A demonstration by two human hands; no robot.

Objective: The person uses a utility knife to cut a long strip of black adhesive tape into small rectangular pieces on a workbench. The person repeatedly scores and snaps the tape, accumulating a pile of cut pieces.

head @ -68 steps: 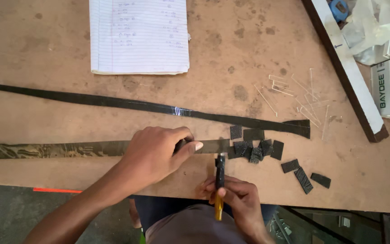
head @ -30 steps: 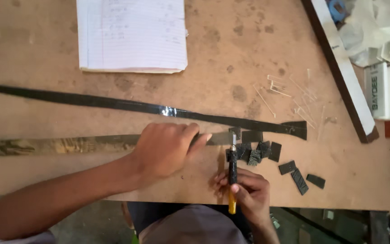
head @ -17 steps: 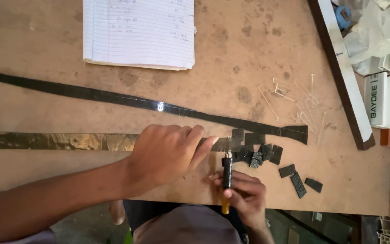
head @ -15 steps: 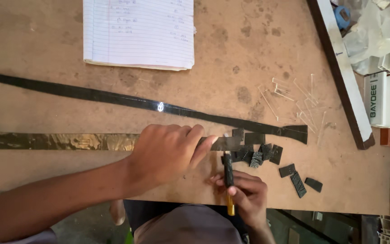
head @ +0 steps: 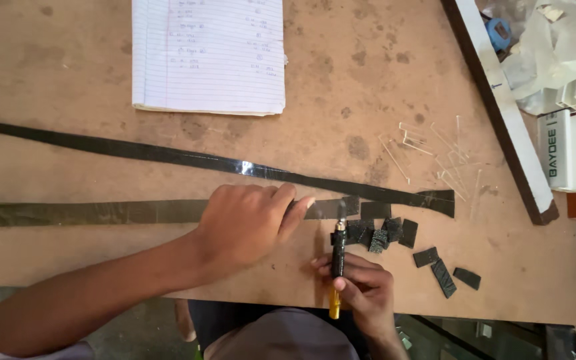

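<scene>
My left hand [head: 248, 220] presses flat on a long dark strip [head: 101, 212] that lies along the brown board [head: 341, 87]. My right hand [head: 361, 287] grips a utility knife [head: 338, 253] with a black body and yellow end, its blade pointing up at the strip's right end just past my left fingertips. Several small black cut pieces [head: 381, 233] lie right of the blade, with three more [head: 445, 270] further right. A second, longer black strip [head: 188, 159] runs diagonally above my hands.
A lined notebook [head: 208, 53] lies at the top of the board. Thin clear slivers [head: 435, 150] are scattered at the right. A dark-edged white bar [head: 501, 113] slants along the right side, with white boxes [head: 568, 150] and plastic wrap [head: 555, 40] beyond it.
The view shifted slightly. My right hand slid the knife a little along the strip's end and back toward me; my left hand stayed pressed on the strip.
</scene>
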